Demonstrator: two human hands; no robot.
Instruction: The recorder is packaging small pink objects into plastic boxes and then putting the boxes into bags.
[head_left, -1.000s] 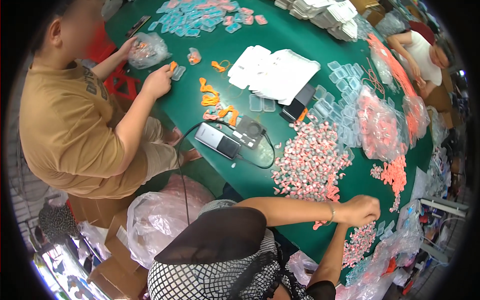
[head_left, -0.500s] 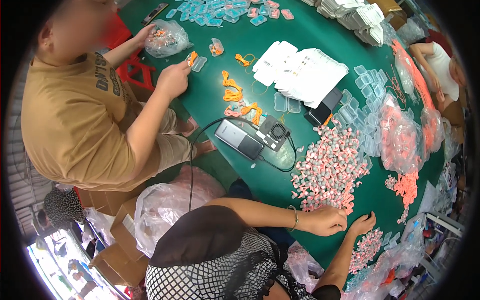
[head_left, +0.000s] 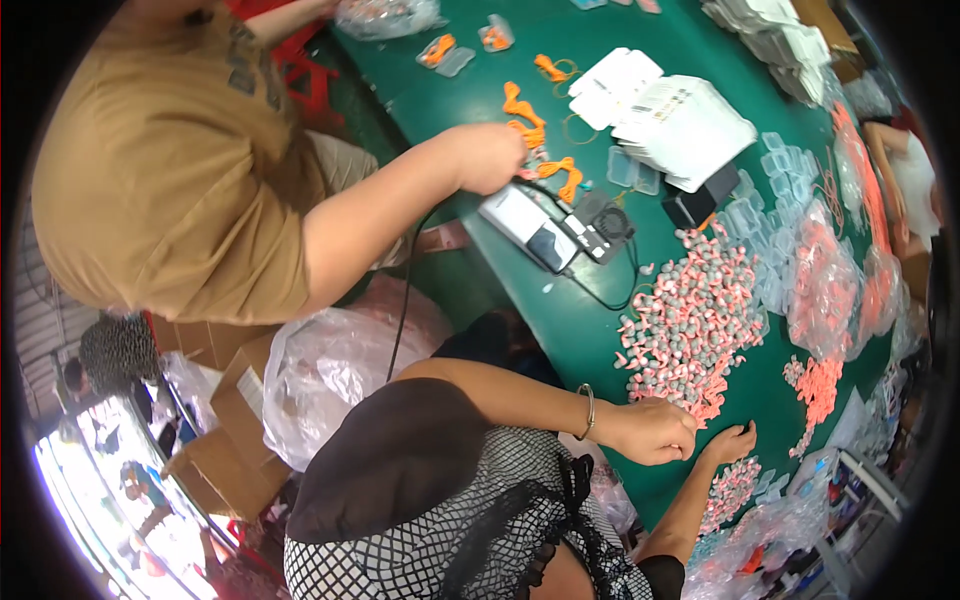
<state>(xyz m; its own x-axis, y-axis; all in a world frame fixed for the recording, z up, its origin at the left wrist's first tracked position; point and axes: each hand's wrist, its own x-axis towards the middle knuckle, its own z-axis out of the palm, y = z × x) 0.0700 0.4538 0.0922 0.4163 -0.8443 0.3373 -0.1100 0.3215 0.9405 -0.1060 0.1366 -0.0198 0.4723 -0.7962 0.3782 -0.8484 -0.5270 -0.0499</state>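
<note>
My left hand (head_left: pixel 655 430), with a bracelet at the wrist, is closed at the near edge of a heap of small pink-and-grey pieces (head_left: pixel 690 320) with rounded heads. Whatever its curled fingers hold is hidden. Just to its right, my right hand (head_left: pixel 730 443) rests low over the green table (head_left: pixel 560 320), fingers bent together. Any small thing in its fingertips cannot be made out. Beside the right wrist lies a smaller pile of pink-and-grey pieces (head_left: pixel 732 490). Loose salmon-pink pieces (head_left: pixel 818 390) lie farther right.
At the left, a co-worker in a tan shirt (head_left: pixel 170 190) reaches a hand (head_left: pixel 490 158) to orange cord bundles (head_left: pixel 565 175). A power bank (head_left: pixel 530 230) with a cable, a small fan-like device (head_left: pixel 603 225), white cards (head_left: pixel 685 125), clear cases (head_left: pixel 785 170) and filled bags (head_left: pixel 825 285) cover the table.
The view has shifted, moving the table items right. The co-worker's hand left an open clear case on the table and moved to the orange cords. My hands stay in nearly the same place.
</note>
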